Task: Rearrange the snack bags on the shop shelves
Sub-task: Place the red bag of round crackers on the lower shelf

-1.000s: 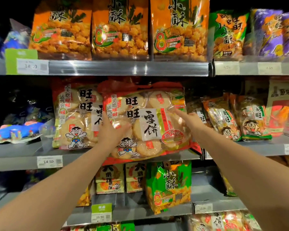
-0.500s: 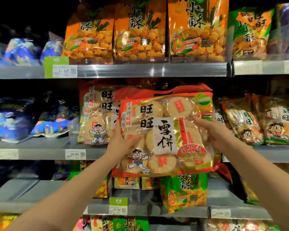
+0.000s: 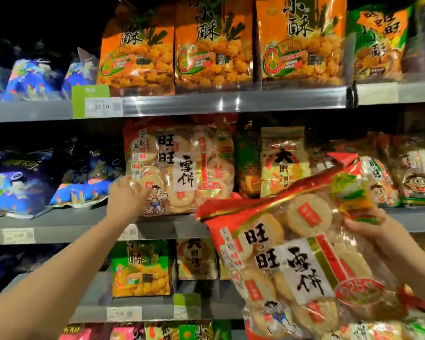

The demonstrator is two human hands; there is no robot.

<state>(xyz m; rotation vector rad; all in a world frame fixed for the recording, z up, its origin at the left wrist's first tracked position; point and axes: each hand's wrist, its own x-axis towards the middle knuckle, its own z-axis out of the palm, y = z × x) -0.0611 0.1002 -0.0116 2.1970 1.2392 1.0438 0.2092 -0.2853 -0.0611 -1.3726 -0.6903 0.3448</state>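
Closest, low on the right: big rice cracker bag point(image 3: 302, 253), red on top, see-through below, tilted, off the shelf and out in front of it. Held by the right hand point(image 3: 375, 239) at its right edge, fingers shut tight on the wrapper.

A bit farther, on the left: left hand point(image 3: 128, 197) at the end of a long bare arm, up against the lower left corner of a second rice cracker bag point(image 3: 179, 165). Fingers curled at that corner, touching it; cannot tell if pinching it or only resting there. That bag upright on the middle shelf point(image 3: 59, 224), same kind as the near one.

Just right of it on the same shelf: a yellow and red bag point(image 3: 284, 158), upright. Farther right, small cartoon-face bags point(image 3: 417, 177). Off to the left, blue bags point(image 3: 79, 192) lying down.

Below: a green and orange bag point(image 3: 140, 268) standing on the lower shelf point(image 3: 142, 312).

Up top and farthest: three big orange bags point(image 3: 214, 45) side by side on the top shelf point(image 3: 231, 101), with a price tag point(image 3: 103, 106) on a green card to the left.
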